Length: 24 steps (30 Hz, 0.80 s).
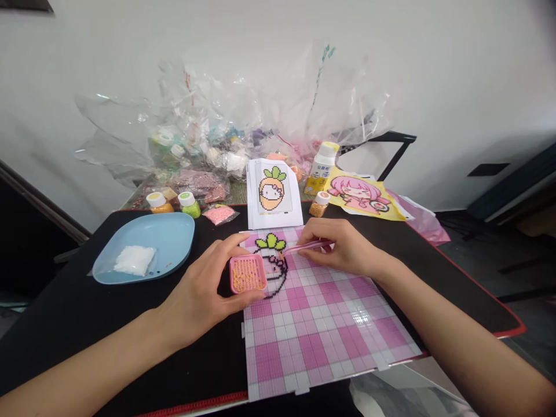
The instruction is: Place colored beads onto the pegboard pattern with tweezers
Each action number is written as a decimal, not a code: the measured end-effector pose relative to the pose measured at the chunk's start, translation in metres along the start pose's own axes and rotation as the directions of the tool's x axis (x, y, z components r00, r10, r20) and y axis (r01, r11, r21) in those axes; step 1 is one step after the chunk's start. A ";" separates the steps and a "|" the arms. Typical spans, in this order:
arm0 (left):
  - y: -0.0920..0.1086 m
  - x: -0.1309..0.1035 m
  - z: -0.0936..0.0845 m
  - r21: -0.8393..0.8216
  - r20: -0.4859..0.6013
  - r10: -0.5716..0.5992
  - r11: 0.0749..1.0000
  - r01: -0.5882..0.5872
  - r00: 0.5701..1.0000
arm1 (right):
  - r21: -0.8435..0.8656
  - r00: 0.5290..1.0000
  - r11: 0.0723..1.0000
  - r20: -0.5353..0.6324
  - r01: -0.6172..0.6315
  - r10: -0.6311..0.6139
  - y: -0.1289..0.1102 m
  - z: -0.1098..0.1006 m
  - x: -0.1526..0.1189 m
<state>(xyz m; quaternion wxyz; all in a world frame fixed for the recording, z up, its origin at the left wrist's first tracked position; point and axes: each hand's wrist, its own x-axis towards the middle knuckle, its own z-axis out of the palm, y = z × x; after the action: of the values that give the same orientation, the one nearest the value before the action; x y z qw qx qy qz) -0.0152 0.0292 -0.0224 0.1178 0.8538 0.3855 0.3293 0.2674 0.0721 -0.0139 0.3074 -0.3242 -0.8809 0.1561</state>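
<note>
My left hand (208,281) grips a small pink bead tray (260,272) by its sides, tilted above the left part of the pegboard. Ridged rows of yellow-orange beads (247,275) lie in it. In my right hand (334,243), pinched between thumb and fingers, is a pair of pink tweezers (306,247); their tips reach the bead picture on the pegboard. That picture has green leaves (271,241), a black outline (284,279) and a partly filled face, partly covered by the tray. A pink-and-white checked sheet shows through the clear pegboard (321,324).
A pattern sheet (274,219) stands behind the board. To the left are a blue plate (176,269) with a white bead bag (134,260), bead jars (189,204) and a pink bead bag (220,215). Behind right stand a jar (320,204), a white-yellow bottle (322,165) and a yellow picture (369,197).
</note>
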 end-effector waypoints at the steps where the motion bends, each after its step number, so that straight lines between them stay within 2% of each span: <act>1: 0.000 -0.001 0.001 -0.005 0.001 0.004 1.000 -0.004 1.000 | 0.020 1.000 1.000 -0.019 0.003 -0.002 -0.002 0.001 0.001; 8: 0.000 -0.003 0.006 -0.022 -0.002 0.030 0.999 -0.030 1.000 | 0.123 0.991 0.983 -0.035 0.133 -0.130 -0.023 0.019 0.005; 11: -0.001 -0.003 0.006 -0.020 0.009 0.046 0.999 -0.046 0.999 | 0.131 0.988 0.980 -0.042 0.153 -0.148 -0.026 0.026 0.004; 16: -0.002 -0.003 0.004 -0.006 0.027 0.046 0.999 -0.046 0.999 | 0.074 0.982 0.982 -0.087 0.172 -0.165 -0.020 0.027 0.003; 24: -0.002 -0.003 0.005 -0.011 0.025 0.051 0.999 -0.051 0.998 | 0.085 0.981 0.979 -0.059 0.187 -0.183 -0.021 0.026 0.004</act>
<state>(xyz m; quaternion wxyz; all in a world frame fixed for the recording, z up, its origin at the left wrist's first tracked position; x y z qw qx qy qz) -0.0142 0.0285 -0.0282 0.1186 0.8669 0.3605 0.3231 0.2386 0.0574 -0.0217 0.3572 -0.2306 -0.8912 0.1579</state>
